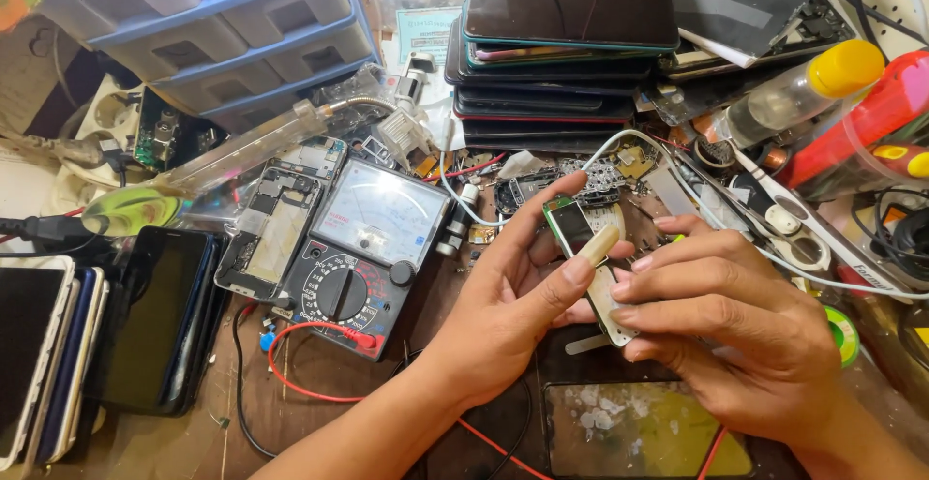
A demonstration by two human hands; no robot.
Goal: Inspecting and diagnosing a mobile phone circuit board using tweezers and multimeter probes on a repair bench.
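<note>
A small phone circuit board [573, 230] with a green top end and a pale keypad strip is held up over the cluttered workbench. My left hand [513, 306] grips it from the left, index finger along its top edge and thumb pressing on its face. On the board's right side my right hand [735, 330] closes around its lower part, fingertips touching the edge. Most of the board's lower end is hidden by my fingers.
An analog multimeter [363, 253] with red and black leads lies left of my hands, beside an opened phone [274, 224]. Stacked phones [561, 49] stand behind, more phones [58, 345] at far left, blue drawers [223, 25], bottles [803, 93], and a cracked panel [639, 432] near me.
</note>
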